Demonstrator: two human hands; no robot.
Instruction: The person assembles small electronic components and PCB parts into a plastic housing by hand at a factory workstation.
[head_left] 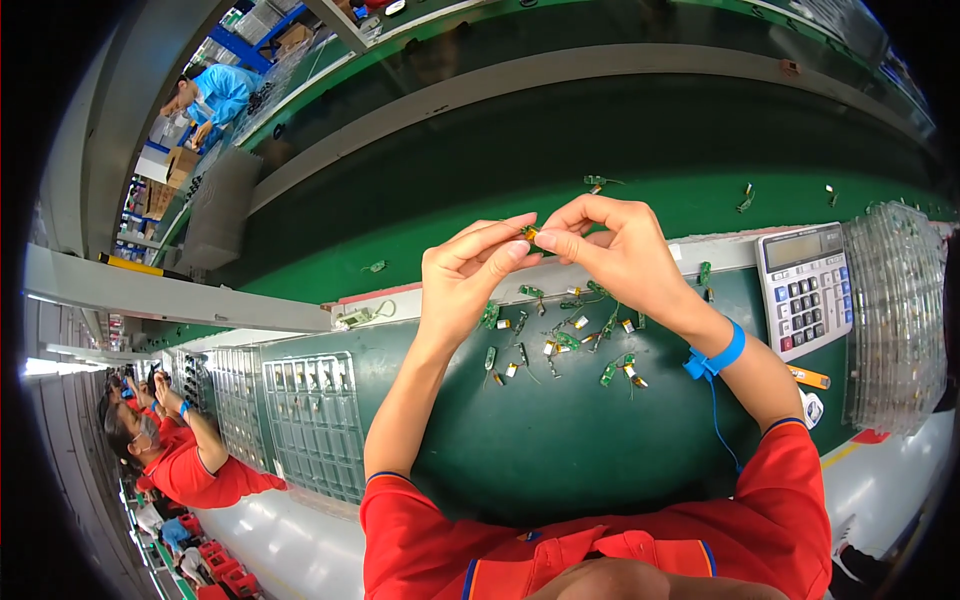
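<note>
My left hand (pixel 472 262) and my right hand (pixel 618 250) meet above the far edge of the green work surface (pixel 500 450). Between their fingertips is a small green circuit board (pixel 530 231) with a yellow part on it. Both hands pinch it, thumbs against forefingers; the fingers cover most of it. A blue wrist strap (pixel 722 352) with a cord circles my right wrist. Below the hands lies a loose scatter of similar small boards (pixel 567 341), some with wires and small white-and-yellow parts.
At right stand a calculator (pixel 805 290) and a stack of clear plastic trays (pixel 898 315); an orange-and-white tool (pixel 808 377) lies nearby. A compartmented clear tray (pixel 315 420) is at left. Beyond a pale rail (pixel 450 290) runs a green belt with stray boards. Co-workers sit at left.
</note>
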